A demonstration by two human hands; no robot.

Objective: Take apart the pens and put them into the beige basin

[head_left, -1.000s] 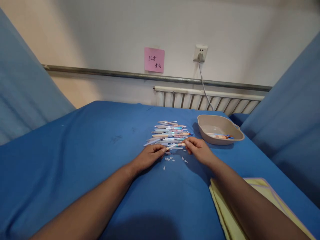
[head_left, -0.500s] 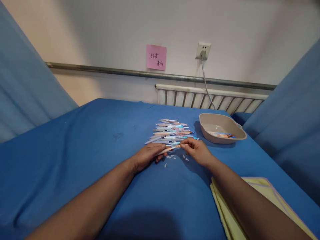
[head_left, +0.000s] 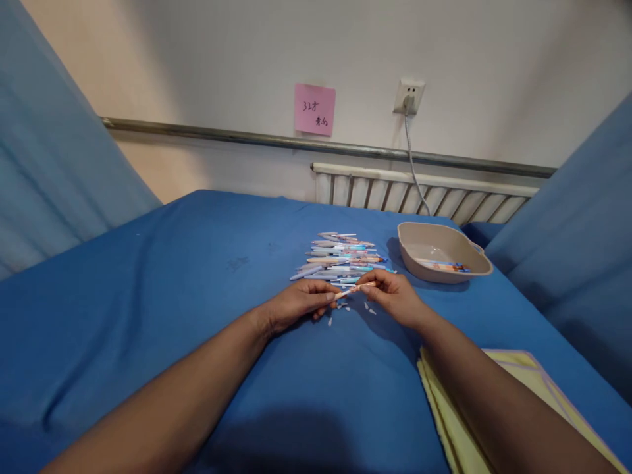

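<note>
Between my two hands, just above the blue sheet, is a slim pen (head_left: 349, 291) with a pale barrel and an orange patterned part. My left hand (head_left: 301, 299) is closed on its left end, thumb and fingers pinching. My right hand (head_left: 390, 293) pinches the orange end. Beyond them lies a stack of pen parts (head_left: 340, 261), pale barrels to the left and blue and orange pieces to the right. Small white tips (head_left: 372, 309) are scattered on the sheet under and between my hands.
A beige plastic basin (head_left: 439, 235) at the right holds several orange and blue pen pieces (head_left: 442, 266). A folded yellow cloth (head_left: 513, 368) lies under my right forearm. Behind the blue-covered surface (head_left: 148, 316) are a radiator (head_left: 380, 191), a rail and a plugged-in socket (head_left: 409, 97).
The pen's long pale barrel, which stuck out across my left palm, now shows only as a short length between both hands. My left fingertips are pinching more visibly. The view has shifted slightly.
</note>
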